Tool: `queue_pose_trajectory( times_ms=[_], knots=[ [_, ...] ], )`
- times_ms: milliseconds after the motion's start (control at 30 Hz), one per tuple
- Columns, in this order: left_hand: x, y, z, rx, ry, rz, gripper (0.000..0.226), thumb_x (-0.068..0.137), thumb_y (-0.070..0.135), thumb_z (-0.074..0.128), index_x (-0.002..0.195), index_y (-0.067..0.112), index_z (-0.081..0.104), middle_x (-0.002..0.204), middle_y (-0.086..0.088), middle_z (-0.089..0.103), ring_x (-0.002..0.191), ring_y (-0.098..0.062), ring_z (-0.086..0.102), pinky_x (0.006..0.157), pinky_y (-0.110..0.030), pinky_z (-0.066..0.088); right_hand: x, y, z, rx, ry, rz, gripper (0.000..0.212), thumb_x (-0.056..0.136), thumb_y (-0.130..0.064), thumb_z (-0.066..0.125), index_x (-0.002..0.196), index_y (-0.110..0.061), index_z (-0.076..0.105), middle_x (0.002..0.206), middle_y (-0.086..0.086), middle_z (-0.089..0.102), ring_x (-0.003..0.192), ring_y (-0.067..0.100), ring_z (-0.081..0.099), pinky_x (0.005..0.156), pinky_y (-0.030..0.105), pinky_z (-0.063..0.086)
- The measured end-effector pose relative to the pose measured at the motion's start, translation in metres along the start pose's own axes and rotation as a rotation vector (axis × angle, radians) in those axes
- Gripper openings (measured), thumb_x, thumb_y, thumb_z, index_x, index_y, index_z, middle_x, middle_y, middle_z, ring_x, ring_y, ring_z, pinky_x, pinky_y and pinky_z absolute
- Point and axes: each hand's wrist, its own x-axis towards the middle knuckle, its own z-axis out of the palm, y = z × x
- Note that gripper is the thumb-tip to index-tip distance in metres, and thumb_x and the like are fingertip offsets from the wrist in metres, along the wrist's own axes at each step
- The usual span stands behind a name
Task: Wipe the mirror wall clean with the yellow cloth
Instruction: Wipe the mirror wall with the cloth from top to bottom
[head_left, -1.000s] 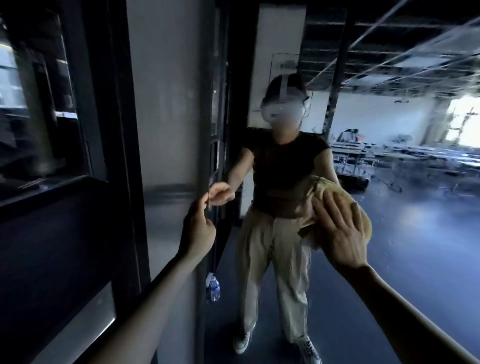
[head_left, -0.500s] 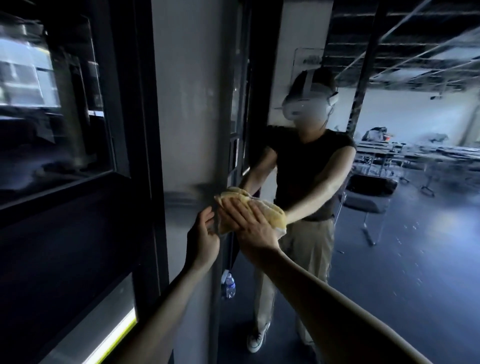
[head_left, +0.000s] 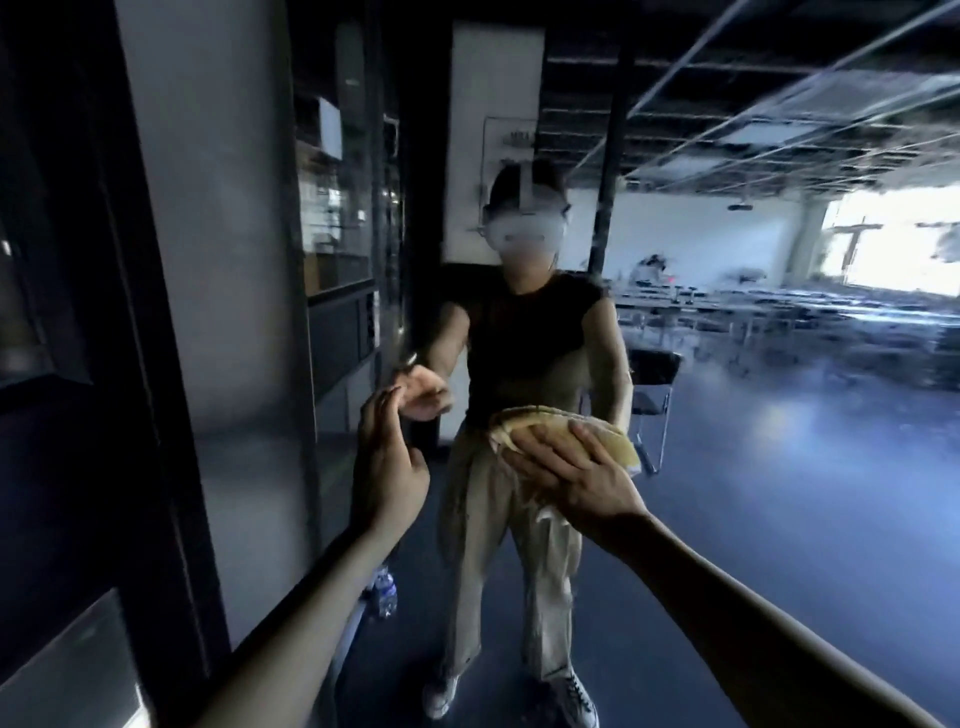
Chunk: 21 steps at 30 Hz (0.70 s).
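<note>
The mirror wall (head_left: 779, 493) fills the view ahead and reflects me standing in a dim room. My right hand (head_left: 574, 475) lies flat with spread fingers on the yellow cloth (head_left: 597, 428), pressing it against the glass at about waist height of my reflection. My left hand (head_left: 387, 467) is raised to the left of it, fingers loosely straight, fingertips touching the mirror where they meet their own reflection. It holds nothing.
A grey pillar (head_left: 208, 234) and dark framed glass panels (head_left: 52, 312) stand close on my left. A small water bottle (head_left: 384, 597) stands on the floor by the pillar's base. The mirror shows a black chair (head_left: 652, 400) and rows of tables (head_left: 779, 312) behind me.
My right hand has slid the cloth to the right and downward across the mirror, away from my left hand. The left hand stays at the glass.
</note>
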Motion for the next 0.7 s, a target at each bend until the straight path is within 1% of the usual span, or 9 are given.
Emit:
queue_pose_trajectory(
  times_ms=[67,133,267,367,433,500,567,633,700],
  knots=[
    [0.001,0.007,0.004,-0.009,-0.030,0.050,0.070,0.067,-0.024,0.049,0.134,-0.005,0.039,0.140,-0.020,0.039,0.130,-0.024,0.032,0.106,-0.009,0.016,0.005,0.017,-0.004,0.040,0.080,-0.029,0.077,0.079,-0.041,0.049,0.149,-0.024,0.020,0.148,-0.004,0.033,0.128,0.021,0.037,0.111,0.046,0.022],
    [0.005,0.015,0.007,-0.010,-0.046,0.120,0.073,0.067,-0.024,0.049,0.136,-0.005,0.036,0.143,-0.019,0.036,0.132,-0.019,0.028,0.106,-0.003,0.012,0.028,0.051,-0.018,0.092,0.199,0.104,0.065,0.083,-0.036,0.048,0.144,-0.025,0.030,0.147,-0.003,0.039,0.130,0.023,0.036,0.107,0.047,0.028],
    [0.019,0.033,0.009,-0.012,-0.048,0.218,0.072,0.069,-0.021,0.042,0.138,-0.003,0.035,0.146,-0.012,0.034,0.135,-0.016,0.027,0.111,-0.013,0.017,0.066,0.124,-0.061,0.155,0.260,0.401,0.071,0.076,-0.044,0.049,0.143,-0.023,0.038,0.150,0.005,0.036,0.138,0.027,0.028,0.112,0.048,0.017],
    [0.019,0.041,0.016,-0.018,-0.056,0.256,0.070,0.069,-0.021,0.043,0.137,-0.004,0.037,0.144,-0.014,0.036,0.135,-0.017,0.029,0.112,-0.020,0.021,0.064,0.124,-0.065,0.243,0.340,0.516,0.063,0.082,-0.042,0.042,0.141,-0.019,0.044,0.149,0.008,0.037,0.139,0.029,0.027,0.112,0.047,0.015],
    [0.013,0.046,0.022,-0.029,-0.080,0.245,0.074,0.069,-0.023,0.047,0.139,0.000,0.036,0.146,-0.011,0.033,0.135,-0.018,0.030,0.112,-0.021,0.022,0.042,0.100,-0.049,0.278,0.332,0.517,0.069,0.078,-0.044,0.050,0.141,-0.019,0.042,0.149,0.008,0.038,0.138,0.030,0.026,0.111,0.047,0.016],
    [0.003,0.053,0.027,-0.056,-0.114,0.241,0.079,0.068,-0.023,0.047,0.141,0.004,0.034,0.148,-0.005,0.030,0.136,-0.016,0.031,0.110,-0.014,0.021,0.000,0.065,-0.023,0.265,0.261,0.467,0.075,0.075,-0.043,0.057,0.144,-0.024,0.034,0.149,0.004,0.036,0.137,0.029,0.025,0.110,0.048,0.018],
    [-0.004,0.061,0.032,-0.089,-0.151,0.284,0.082,0.065,-0.026,0.045,0.141,0.004,0.034,0.148,0.003,0.026,0.136,-0.011,0.028,0.108,-0.007,0.017,-0.044,0.032,-0.003,0.204,0.165,0.346,0.077,0.078,-0.037,0.058,0.147,-0.029,0.024,0.149,-0.003,0.032,0.141,0.023,0.021,0.113,0.045,0.016],
    [-0.004,0.070,0.035,-0.098,-0.189,0.371,0.083,0.063,-0.030,0.044,0.140,0.001,0.035,0.147,0.009,0.023,0.138,-0.008,0.023,0.110,-0.009,0.014,-0.063,0.028,0.004,0.171,0.114,0.221,0.069,0.083,-0.034,0.052,0.147,-0.029,0.026,0.147,-0.005,0.039,0.139,0.020,0.025,0.114,0.040,0.013],
    [0.004,0.080,0.040,-0.093,-0.205,0.435,0.082,0.064,-0.029,0.044,0.139,0.001,0.036,0.148,0.011,0.022,0.140,-0.008,0.020,0.112,-0.012,0.012,-0.054,0.053,-0.001,0.167,0.131,0.204,0.058,0.085,-0.035,0.045,0.142,-0.027,0.035,0.143,-0.003,0.047,0.132,0.021,0.034,0.112,0.039,0.016]
  ],
)
